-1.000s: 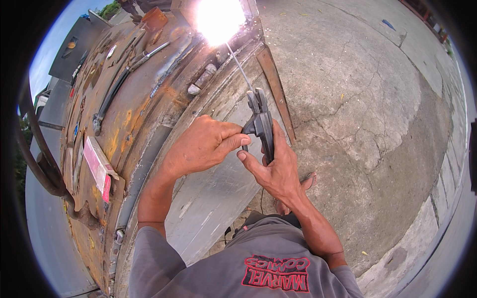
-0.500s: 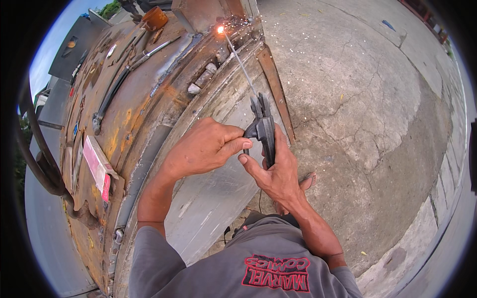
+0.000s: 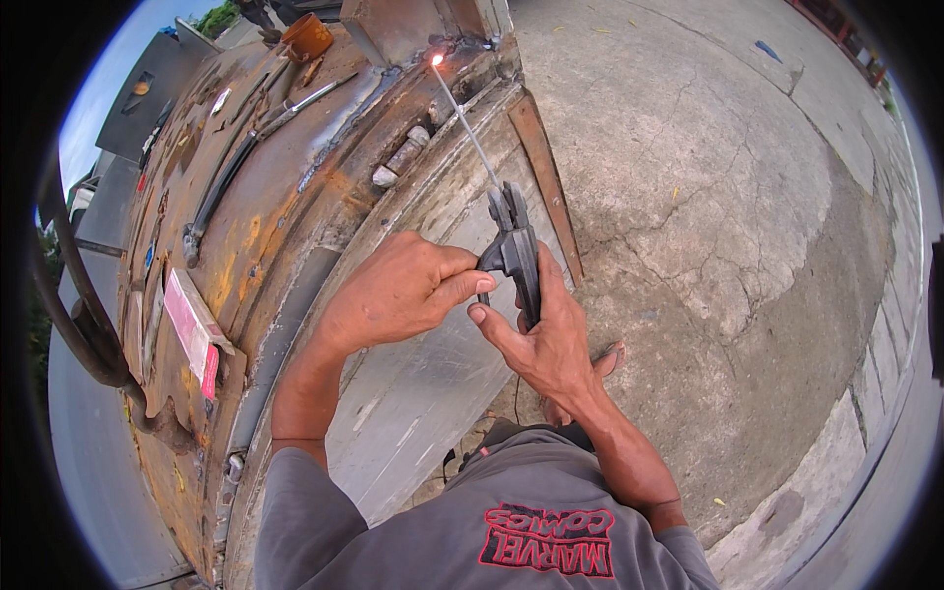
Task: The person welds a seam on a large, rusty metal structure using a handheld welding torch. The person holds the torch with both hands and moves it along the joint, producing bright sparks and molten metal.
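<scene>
My right hand (image 3: 551, 349) is wrapped round the black handle of a welding electrode holder (image 3: 521, 258). The fingers of my left hand (image 3: 403, 293) pinch the lever on the holder's left side. From its jaws a thin grey welding rod (image 3: 466, 126) slants up and to the left. A small orange-white glow (image 3: 438, 61) burns at the rod's far tip, against the corner where an upright steel plate (image 3: 393, 28) meets the rusty metal deck (image 3: 258, 218).
On the deck lie a long black-handled tool (image 3: 224, 182), a pink and white carton (image 3: 193, 320) and an orange pot (image 3: 307, 37). A rusty metal strip (image 3: 547, 182) hangs along the deck's right edge. Cracked concrete (image 3: 688, 236) spreads to the right. Dark bent bars (image 3: 93, 324) stand at far left.
The spray of sparks around the rod tip has gone, and the glow is smaller. The holder and both hands have shifted very slightly left.
</scene>
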`<move>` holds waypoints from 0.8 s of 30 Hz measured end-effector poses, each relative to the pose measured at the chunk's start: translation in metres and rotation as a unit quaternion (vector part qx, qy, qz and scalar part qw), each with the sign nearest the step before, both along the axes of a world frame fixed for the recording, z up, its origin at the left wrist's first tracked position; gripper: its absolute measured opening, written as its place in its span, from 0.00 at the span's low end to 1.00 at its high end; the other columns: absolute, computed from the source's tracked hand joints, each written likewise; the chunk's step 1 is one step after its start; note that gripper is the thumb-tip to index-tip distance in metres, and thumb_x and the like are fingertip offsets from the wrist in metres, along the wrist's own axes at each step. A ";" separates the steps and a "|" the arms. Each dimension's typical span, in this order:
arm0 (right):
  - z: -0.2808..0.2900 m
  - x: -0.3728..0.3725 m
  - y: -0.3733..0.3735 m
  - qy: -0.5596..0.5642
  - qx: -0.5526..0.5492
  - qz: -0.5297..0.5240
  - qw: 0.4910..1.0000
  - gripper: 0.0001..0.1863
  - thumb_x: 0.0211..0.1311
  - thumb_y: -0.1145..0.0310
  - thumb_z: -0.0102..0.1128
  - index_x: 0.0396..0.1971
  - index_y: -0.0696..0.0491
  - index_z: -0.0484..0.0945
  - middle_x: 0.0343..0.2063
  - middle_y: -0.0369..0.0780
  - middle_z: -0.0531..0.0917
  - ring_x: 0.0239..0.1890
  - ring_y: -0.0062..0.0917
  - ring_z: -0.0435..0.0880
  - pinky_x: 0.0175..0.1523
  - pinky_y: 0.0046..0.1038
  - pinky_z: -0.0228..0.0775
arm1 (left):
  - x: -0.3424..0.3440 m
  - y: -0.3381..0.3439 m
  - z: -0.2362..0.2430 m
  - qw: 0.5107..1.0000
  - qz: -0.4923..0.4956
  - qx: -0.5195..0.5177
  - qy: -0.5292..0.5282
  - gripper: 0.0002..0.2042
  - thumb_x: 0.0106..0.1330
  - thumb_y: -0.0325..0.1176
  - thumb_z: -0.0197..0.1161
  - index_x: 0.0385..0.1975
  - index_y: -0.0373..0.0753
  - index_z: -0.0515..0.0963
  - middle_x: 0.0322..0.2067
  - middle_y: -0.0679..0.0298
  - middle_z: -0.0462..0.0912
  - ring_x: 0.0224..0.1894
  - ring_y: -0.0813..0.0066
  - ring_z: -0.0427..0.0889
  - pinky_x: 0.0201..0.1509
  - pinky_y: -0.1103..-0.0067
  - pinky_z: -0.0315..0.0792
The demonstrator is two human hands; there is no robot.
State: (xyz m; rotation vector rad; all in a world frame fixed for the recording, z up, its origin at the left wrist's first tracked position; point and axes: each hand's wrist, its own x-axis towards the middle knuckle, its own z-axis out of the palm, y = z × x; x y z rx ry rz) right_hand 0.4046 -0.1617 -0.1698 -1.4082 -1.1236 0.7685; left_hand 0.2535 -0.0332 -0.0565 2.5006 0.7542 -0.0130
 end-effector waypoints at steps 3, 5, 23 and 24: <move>0.001 0.001 0.001 -0.002 -0.005 0.005 1.000 0.53 0.60 0.54 0.83 0.78 0.61 0.62 0.32 0.36 0.78 0.27 0.20 0.77 0.32 0.28 0.73 | 0.001 0.001 0.000 1.000 0.003 -0.003 0.000 0.22 0.80 0.46 0.65 0.29 0.33 0.85 0.19 0.46 0.77 0.23 0.44 0.77 0.32 0.59 0.70; 0.003 0.002 0.001 -0.001 -0.008 0.009 1.000 0.53 0.60 0.54 0.83 0.78 0.61 0.62 0.32 0.37 0.78 0.28 0.20 0.78 0.31 0.28 0.73 | 0.000 0.000 0.001 1.000 0.009 -0.005 0.005 0.22 0.80 0.46 0.65 0.29 0.33 0.85 0.19 0.47 0.77 0.22 0.45 0.77 0.32 0.59 0.70; -0.002 0.000 0.001 0.005 0.000 0.004 1.000 0.51 0.61 0.55 0.81 0.78 0.61 0.62 0.39 0.40 0.79 0.28 0.21 0.77 0.32 0.28 0.73 | 0.000 -0.002 -0.002 0.999 -0.006 -0.011 -0.042 0.22 0.80 0.46 0.65 0.28 0.33 0.83 0.20 0.47 0.78 0.24 0.44 0.78 0.31 0.59 0.70; 0.003 0.001 -0.003 0.013 -0.015 0.012 1.000 0.52 0.62 0.56 0.81 0.78 0.62 0.60 0.45 0.46 0.81 0.28 0.24 0.79 0.33 0.29 0.75 | 0.000 -0.003 0.000 0.999 -0.009 -0.012 -0.038 0.22 0.80 0.46 0.65 0.29 0.33 0.83 0.21 0.47 0.78 0.24 0.44 0.78 0.32 0.59 0.70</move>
